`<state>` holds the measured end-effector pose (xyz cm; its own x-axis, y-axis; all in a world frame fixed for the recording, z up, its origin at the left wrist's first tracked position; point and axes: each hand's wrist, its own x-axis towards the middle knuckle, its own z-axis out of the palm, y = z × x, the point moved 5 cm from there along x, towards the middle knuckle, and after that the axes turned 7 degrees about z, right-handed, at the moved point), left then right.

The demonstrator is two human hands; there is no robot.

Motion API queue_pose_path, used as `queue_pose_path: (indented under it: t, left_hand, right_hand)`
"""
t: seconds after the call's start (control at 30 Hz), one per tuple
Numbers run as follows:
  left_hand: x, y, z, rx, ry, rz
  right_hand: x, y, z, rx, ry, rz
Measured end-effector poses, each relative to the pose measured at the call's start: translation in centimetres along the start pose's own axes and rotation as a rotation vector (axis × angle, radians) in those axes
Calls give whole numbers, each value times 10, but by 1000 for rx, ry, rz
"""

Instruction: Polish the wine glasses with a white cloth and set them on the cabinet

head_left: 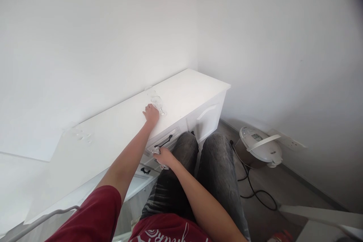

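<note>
My left hand (pixel 151 115) rests on the white top of a low cabinet (pixel 195 87), its fingers curled; whatever may be under them is hidden. Against that hand lies a clear, shiny patch (pixel 157 101), which could be liquid or thin plastic; I cannot tell which. A similar clear patch (pixel 83 136) shows farther left on the top. Lower down, by the cabinet's front, my right hand (pixel 166 157) grips a crumpled whitish cloth (pixel 162 165). It is close to a black drawer handle (pixel 166 141).
White walls meet behind the cabinet. On the floor to the right stands a white-lidded electric pot (pixel 261 144) beside a socket strip (pixel 289 141), with a black cable (pixel 256 194) looping nearby. A grey curved rail (pixel 42 217) is at lower left. My knees touch or nearly touch the cabinet front.
</note>
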<state>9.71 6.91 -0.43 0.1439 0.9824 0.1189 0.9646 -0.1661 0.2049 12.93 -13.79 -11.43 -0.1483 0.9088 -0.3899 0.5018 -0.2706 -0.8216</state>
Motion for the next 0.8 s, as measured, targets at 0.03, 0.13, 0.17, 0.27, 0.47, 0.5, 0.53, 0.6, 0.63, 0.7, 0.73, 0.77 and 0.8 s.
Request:
queue_pose_path:
  t: [0.03,0.13,0.17,0.27,0.47,0.5,0.53,0.6,0.63,0.7,0.73,0.77,0.8]
  left_hand:
    - [-5,0,-3,11,7,34]
    - [-18,-2,-9,46,-24,155]
    - [-22,-3,-9,57,-47,189]
    - [-25,-4,-8,89,-118,249]
    - [-11,2,-2,119,-206,277]
    - [-9,2,-1,121,-212,280]
    - [-7,3,-1,124,-217,283]
    - [-4,3,-2,128,-223,289]
    - [-3,2,-2,130,-223,293]
    - [-1,2,-3,131,-218,304]
    - [0,2,-3,131,-213,310]
    - [0,2,-3,131,-207,317]
    - [0,2,-4,130,-200,325]
  right_hand:
    - [0,0,-1,1,3,-3]
    - [0,-1,-2,3,20,-10]
    - [0,-1,-1,3,23,-11]
    - [2,-1,1,-1,28,-9]
    - [5,3,2,-11,43,-16]
    - [5,4,2,-11,44,-15]
    - [5,4,2,-11,45,-14]
    - [5,5,2,-10,44,-11]
    - [4,5,2,-9,42,-9]
    - [4,5,2,-8,37,-4]
    - [5,5,3,-7,33,-1]
    - [5,5,3,-8,29,4]
    - [5,5,3,-8,23,9]
